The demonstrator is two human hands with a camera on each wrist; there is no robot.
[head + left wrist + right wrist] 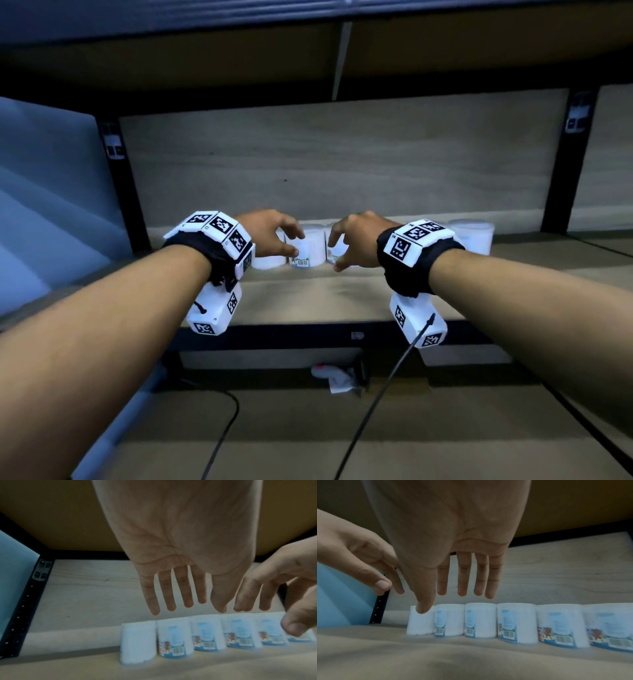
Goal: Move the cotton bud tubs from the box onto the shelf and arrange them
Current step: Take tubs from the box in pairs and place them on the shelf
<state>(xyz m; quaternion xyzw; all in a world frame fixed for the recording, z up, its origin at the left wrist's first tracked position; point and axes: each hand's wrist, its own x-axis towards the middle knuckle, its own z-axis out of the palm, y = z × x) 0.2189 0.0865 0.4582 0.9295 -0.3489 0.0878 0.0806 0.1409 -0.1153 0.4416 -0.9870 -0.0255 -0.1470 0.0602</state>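
Several white cotton bud tubs [479, 620] with blue labels stand upright, side by side, in a row along the back of the wooden shelf [308, 301]. The leftmost tub [138, 642] shows no label. My left hand [188, 605] hangs just above the left end of the row, fingers straight and spread, holding nothing. My right hand [457, 601] hovers beside it over the tubs, fingers straight, its thumb tip in front of the leftmost tub. In the head view the left hand [291, 243] and the right hand [337, 250] sit close together before the tubs [310, 245].
Black posts [126, 192] [565, 171] frame the bay, and an upper shelf board hangs low overhead. Bare shelf lies in front of the row. Below, a brown surface [411, 428] carries black cables and a small white and red item [337, 377]. A blue panel stands at left.
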